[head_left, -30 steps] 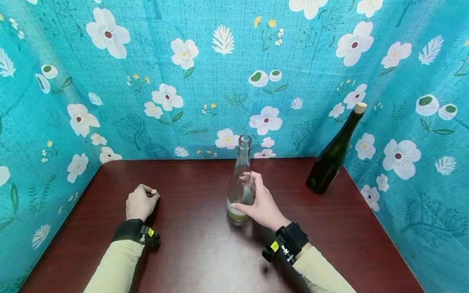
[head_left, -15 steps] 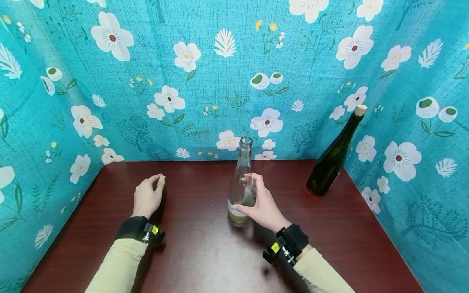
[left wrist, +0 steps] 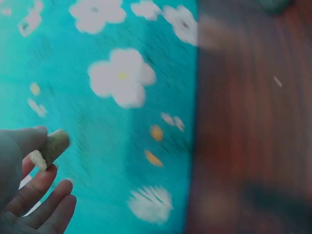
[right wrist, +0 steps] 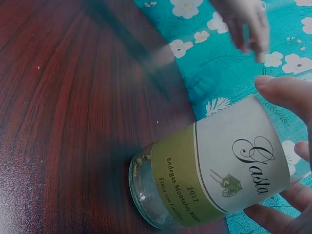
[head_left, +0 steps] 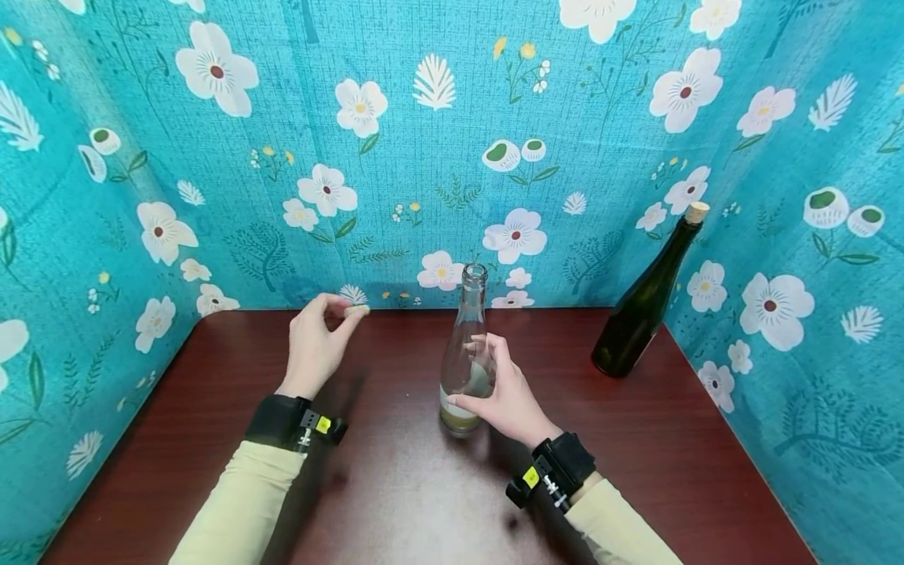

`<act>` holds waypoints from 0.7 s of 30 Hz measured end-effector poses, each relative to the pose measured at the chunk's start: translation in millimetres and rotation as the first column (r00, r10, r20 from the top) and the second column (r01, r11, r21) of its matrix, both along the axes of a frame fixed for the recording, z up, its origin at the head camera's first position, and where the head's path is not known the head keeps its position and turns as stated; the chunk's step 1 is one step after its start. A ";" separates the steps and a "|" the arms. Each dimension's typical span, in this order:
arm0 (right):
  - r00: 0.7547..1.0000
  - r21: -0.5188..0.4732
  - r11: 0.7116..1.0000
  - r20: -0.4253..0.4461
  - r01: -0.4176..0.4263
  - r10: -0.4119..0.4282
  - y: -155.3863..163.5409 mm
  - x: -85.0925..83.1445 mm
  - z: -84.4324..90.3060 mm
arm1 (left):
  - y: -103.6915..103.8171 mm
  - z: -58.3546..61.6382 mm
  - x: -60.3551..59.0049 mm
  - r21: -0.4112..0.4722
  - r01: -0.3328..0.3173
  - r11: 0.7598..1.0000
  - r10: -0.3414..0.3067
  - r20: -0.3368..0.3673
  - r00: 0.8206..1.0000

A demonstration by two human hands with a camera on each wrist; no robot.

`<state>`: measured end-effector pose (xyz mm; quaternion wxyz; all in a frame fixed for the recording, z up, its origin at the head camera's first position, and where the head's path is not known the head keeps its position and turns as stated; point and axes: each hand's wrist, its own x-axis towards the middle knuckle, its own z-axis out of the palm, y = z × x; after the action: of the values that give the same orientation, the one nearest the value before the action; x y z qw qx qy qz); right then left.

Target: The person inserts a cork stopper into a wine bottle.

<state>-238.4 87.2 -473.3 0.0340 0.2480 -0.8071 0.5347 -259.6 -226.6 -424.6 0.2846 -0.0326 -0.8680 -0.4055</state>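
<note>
Upright on the table stands a clear glass wine bottle [head_left: 462,369], its mouth uncovered. My right hand [head_left: 510,396] grips the bottle's lower body from the right, thumb in front. The right wrist view shows its white and olive label [right wrist: 229,161] close up. My left hand [head_left: 318,337] is raised over the back left of the table and pinches a cork [left wrist: 54,147] between thumb and fingertips. In the head view the cork shows only as a small pale end at the fingertips, left of the bottle and a little lower than its mouth.
A dark green bottle [head_left: 632,314] with a cork stopper [head_left: 696,211] in its mouth stands at the back right of the dark red wooden table [head_left: 395,471]. A blue flowered cloth [head_left: 424,157] hangs behind and along both sides.
My left hand has lifted from the left of the table, carrying the cork up and to the right toward the bottle. My right hand and the clear bottle have stayed in place.
</note>
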 end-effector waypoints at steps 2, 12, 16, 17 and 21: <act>1.000 -0.002 1.000 0.014 0.003 -0.003 -1.0 0.5 1.2 | 9.4 12.1 0.9 -0.006 0.048 0.999 -0.049 -0.033 0.998; 1.000 -0.017 0.999 0.006 -0.030 0.030 -4.6 20.5 31.4 | 49.3 69.6 8.3 -0.030 0.172 0.985 -0.173 -0.268 0.948; 0.999 -0.022 0.999 -0.008 -0.032 0.032 -4.6 21.1 31.6 | 67.6 94.6 17.2 -0.021 0.242 0.970 -0.233 -0.371 0.899; 0.999 -0.020 0.999 -0.009 -0.031 0.031 -4.2 17.9 27.3 | 72.6 100.2 19.3 -0.017 0.263 0.965 -0.248 -0.395 0.885; 0.999 -0.022 0.999 -0.018 -0.026 0.026 -1.5 6.2 9.3 | 92.8 120.0 25.7 0.003 0.339 0.941 -0.297 -0.475 0.828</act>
<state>-232.1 85.7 -464.1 0.0369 0.2629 -0.7975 0.5417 -233.8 -133.8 -304.7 0.4150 -0.2612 -0.7373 -0.4647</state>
